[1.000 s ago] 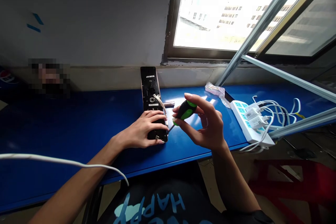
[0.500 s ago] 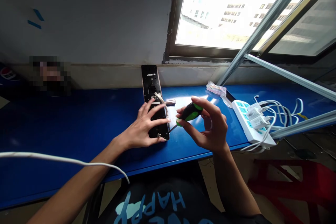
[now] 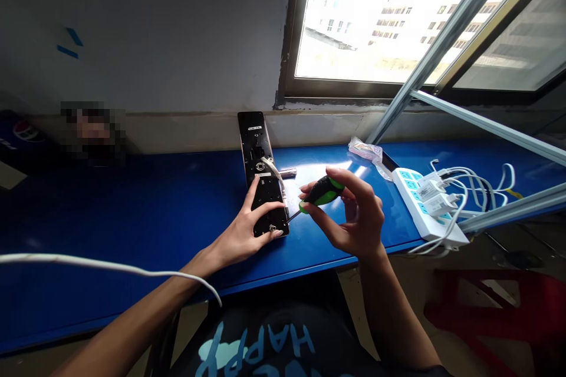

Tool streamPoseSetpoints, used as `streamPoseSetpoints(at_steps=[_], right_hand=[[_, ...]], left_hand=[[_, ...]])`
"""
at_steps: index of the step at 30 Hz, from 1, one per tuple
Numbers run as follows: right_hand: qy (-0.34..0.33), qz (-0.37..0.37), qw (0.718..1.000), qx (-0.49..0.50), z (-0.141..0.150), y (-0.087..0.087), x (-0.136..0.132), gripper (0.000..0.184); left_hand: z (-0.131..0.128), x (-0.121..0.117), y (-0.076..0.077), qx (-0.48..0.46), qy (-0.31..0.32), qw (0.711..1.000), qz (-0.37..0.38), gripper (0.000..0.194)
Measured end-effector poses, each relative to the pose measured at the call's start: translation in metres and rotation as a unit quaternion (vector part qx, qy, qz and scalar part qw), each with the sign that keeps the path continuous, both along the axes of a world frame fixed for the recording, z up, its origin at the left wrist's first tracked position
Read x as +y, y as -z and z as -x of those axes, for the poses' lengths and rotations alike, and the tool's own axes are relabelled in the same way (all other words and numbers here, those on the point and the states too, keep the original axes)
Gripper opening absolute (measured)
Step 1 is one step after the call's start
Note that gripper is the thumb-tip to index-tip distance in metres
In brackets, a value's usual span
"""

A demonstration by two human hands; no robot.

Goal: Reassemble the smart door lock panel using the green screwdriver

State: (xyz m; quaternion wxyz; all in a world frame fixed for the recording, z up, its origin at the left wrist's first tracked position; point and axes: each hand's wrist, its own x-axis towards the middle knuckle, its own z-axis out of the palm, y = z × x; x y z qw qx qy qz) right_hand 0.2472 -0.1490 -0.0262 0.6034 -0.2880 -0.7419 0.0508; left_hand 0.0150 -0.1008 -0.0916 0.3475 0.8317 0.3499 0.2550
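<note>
A long black door lock panel, showing its back with small screws, fittings and white labels, lies on the blue table with its far end against the wall. My left hand holds the near half, fingers spread across it and the thumb by the near end. A whitish cable runs from the panel's middle along its right edge. In my right hand, thumb and fingers close round the green and black handle of a screwdriver. It slants down left, its tip at the panel's near right corner.
A small cylindrical object lies right of the panel. Farther right are a plastic packet, a white power strip with chargers and cables, and metal frame bars. A white cable crosses above my left forearm. A red stool stands below right.
My left hand has shifted down and toward the near end of the panel, uncovering a round fitting in its middle. The screwdriver stays at the near right corner.
</note>
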Motion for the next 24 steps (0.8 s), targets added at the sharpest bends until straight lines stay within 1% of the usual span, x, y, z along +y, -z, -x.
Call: streamPoseSetpoints(at_steps=[2,4,8,11,17,20,22,24], right_hand=[[-0.002,-0.005,1.000,-0.007,0.001,0.000,0.000,0.082],[-0.001,-0.008,1.000,-0.011,0.001,0.000,0.001,0.082],[-0.001,-0.011,1.000,-0.012,0.001,0.000,0.000,0.082],[0.000,-0.008,1.000,-0.016,0.001,0.002,0.001,0.083],[0.000,-0.017,0.998,-0.055,0.002,0.007,0.005,0.081],[0.006,-0.026,0.998,-0.065,0.002,0.006,0.007,0.080],[0.011,-0.015,0.998,-0.061,0.002,0.002,0.006,0.072],[-0.002,0.022,0.999,-0.045,0.002,-0.004,0.002,0.055]], left_hand=[[0.000,0.000,0.000,0.003,0.007,1.000,0.005,0.047],[0.000,0.001,0.001,0.001,0.012,1.000,0.005,0.044],[0.001,0.001,0.004,0.006,0.020,1.000,0.003,0.044],[0.002,0.002,0.004,0.014,0.030,0.999,-0.001,0.040],[0.002,0.003,0.006,0.012,0.038,0.999,-0.010,0.036],[0.002,0.002,0.007,0.012,0.035,0.999,-0.014,0.037],[0.002,0.002,0.007,0.013,0.030,0.999,-0.020,0.039],[0.002,0.002,0.006,0.019,0.024,0.999,-0.025,0.039]])
